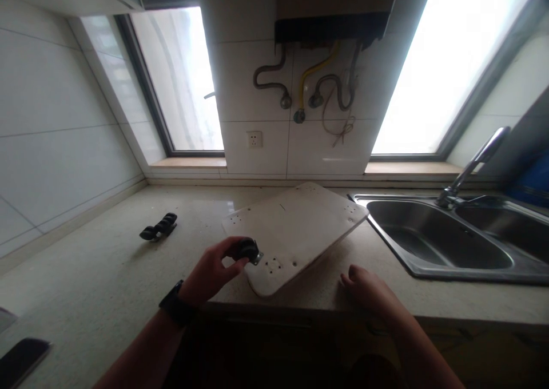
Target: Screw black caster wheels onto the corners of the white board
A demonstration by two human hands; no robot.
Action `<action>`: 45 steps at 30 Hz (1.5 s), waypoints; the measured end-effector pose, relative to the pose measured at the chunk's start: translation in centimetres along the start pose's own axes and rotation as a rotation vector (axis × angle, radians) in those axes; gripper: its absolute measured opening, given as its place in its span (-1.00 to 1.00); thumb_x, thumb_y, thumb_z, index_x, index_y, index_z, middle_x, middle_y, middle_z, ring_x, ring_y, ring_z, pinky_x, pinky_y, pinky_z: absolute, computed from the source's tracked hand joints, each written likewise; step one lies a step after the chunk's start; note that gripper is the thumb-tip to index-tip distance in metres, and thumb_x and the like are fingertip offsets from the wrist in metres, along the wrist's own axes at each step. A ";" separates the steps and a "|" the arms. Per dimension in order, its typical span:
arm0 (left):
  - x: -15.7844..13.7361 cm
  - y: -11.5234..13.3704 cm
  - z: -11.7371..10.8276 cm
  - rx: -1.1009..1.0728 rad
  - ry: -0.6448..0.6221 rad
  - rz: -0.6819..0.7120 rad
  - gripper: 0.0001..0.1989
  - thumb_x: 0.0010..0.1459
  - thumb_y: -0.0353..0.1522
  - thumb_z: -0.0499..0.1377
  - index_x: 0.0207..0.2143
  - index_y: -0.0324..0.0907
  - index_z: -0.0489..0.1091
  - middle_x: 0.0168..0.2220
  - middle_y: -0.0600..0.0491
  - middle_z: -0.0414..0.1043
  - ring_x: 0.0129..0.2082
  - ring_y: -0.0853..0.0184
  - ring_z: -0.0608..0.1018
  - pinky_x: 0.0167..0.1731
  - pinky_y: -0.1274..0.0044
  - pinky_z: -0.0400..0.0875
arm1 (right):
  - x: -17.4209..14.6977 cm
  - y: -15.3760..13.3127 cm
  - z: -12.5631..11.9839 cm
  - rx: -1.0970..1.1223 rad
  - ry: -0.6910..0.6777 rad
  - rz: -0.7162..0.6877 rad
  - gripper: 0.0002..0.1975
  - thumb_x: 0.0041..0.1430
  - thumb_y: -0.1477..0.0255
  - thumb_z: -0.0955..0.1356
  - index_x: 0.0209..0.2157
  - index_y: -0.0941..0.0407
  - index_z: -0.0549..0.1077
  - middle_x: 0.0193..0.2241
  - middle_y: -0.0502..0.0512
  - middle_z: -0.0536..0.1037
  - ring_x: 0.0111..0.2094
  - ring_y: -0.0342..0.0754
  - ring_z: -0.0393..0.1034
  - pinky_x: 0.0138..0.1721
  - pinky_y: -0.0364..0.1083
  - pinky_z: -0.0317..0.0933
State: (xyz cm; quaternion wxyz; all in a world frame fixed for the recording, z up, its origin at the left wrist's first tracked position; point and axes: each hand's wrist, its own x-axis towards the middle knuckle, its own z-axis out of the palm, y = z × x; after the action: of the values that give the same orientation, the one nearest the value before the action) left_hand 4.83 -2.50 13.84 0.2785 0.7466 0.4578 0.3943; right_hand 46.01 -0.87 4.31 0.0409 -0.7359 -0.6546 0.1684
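Observation:
My left hand (218,269) pinches a black caster wheel (247,249), its metal mounting plate pointing right. The caster is just above the near-left corner of a white rounded board (295,223). Near that corner a group of small dark screw holes (273,265) shows, and similar holes mark the other corners. To the right of the board my right hand (364,284) rests on the counter, fingers curled in; whatever they may hold is hidden. More black casters (160,227) lie in a row on the counter to the left.
The board lies at an angle on the pale countertop (103,263), close to a double steel sink (407,269) with a chrome faucet (476,163). A dark flat object (23,360) is at the lower left. Pipes hang below a water heater (334,11) on the wall.

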 end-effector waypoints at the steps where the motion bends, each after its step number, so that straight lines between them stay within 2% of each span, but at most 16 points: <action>1: 0.2 0.2 0.5 -0.014 -0.018 0.008 -0.62 0.22 -0.29 0.27 0.08 -0.10 0.41 -0.04 -0.02 0.60 -0.07 0.21 0.63 -0.03 0.34 0.55 | 0.0 0.0 0.0 0.000 0.001 -0.002 -0.73 0.31 0.21 0.23 -0.28 0.11 0.40 -0.24 0.30 0.61 -0.25 0.11 0.51 -0.33 -0.03 0.11; 7: 1.0 0.3 2.1 -0.005 -0.053 0.003 -0.61 0.20 -0.34 0.27 0.08 -0.11 0.41 -0.08 -0.02 0.59 -0.12 0.23 0.62 -0.07 0.36 0.52 | 0.1 0.0 0.1 0.009 -0.003 0.003 -0.72 0.31 0.20 0.22 -0.31 0.10 0.40 -0.29 0.27 0.61 -0.29 0.09 0.49 -0.37 -0.05 0.08; 13: 1.2 0.7 2.4 0.023 -0.007 0.021 -0.66 0.21 -0.35 0.24 0.05 -0.10 0.42 -0.06 0.00 0.57 -0.07 0.23 0.58 -0.01 0.35 0.46 | 0.3 0.2 0.2 0.011 -0.001 0.012 -0.70 0.31 0.18 0.22 -0.28 0.10 0.42 -0.26 0.29 0.61 -0.27 0.09 0.51 -0.36 -0.05 0.07; 24: 1.0 1.4 3.3 0.013 -0.042 -0.045 -0.67 0.21 -0.31 0.25 0.03 -0.09 0.43 -0.10 0.03 0.58 -0.11 0.23 0.59 -0.07 0.38 0.46 | 0.1 0.0 0.1 0.012 0.006 0.014 -0.68 0.33 0.20 0.21 -0.28 0.12 0.44 -0.26 0.30 0.61 -0.27 0.09 0.50 -0.36 -0.05 0.07; 33: 0.6 1.3 4.3 -0.041 -0.021 -0.053 -0.67 0.20 -0.29 0.27 0.02 -0.09 0.44 -0.10 0.05 0.59 -0.11 0.26 0.61 -0.08 0.44 0.49 | -0.1 0.0 -0.2 0.005 -0.005 0.013 -0.67 0.32 0.16 0.20 -0.27 0.11 0.43 -0.27 0.28 0.60 -0.29 0.09 0.49 -0.37 -0.05 0.08; 45: 0.5 1.2 4.7 -0.057 -0.032 -0.049 -0.64 0.19 -0.28 0.30 0.03 -0.11 0.44 -0.06 -0.02 0.59 -0.07 0.21 0.61 -0.01 0.34 0.51 | -0.1 -0.2 -0.2 -0.012 -0.010 0.015 -0.67 0.33 0.17 0.21 -0.27 0.12 0.43 -0.25 0.30 0.61 -0.27 0.11 0.49 -0.36 -0.04 0.07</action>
State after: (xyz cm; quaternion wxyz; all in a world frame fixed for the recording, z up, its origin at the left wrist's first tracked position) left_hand 9.48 -2.83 12.43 0.3166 0.7330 0.4602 0.3883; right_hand 45.84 -0.91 4.61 0.0322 -0.7403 -0.6500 0.1684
